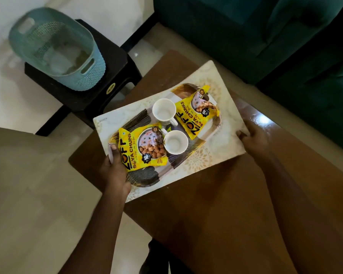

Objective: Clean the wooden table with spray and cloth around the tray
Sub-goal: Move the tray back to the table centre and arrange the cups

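A white patterned tray (222,95) lies tilted across the brown wooden table (226,204). On it are two white mugs (163,111) (175,142) and two yellow snack packets (141,149) (196,115). My left hand (115,173) grips the tray's near left edge, thumb on top by one packet. My right hand (253,139) grips the tray's right edge. No spray bottle or cloth is visible.
A light blue plastic basket (55,48) with something pale inside sits on a black stool (83,89) left of the table. A dark green sofa (265,36) borders the table's far side. Beige floor (28,184) lies to the left.
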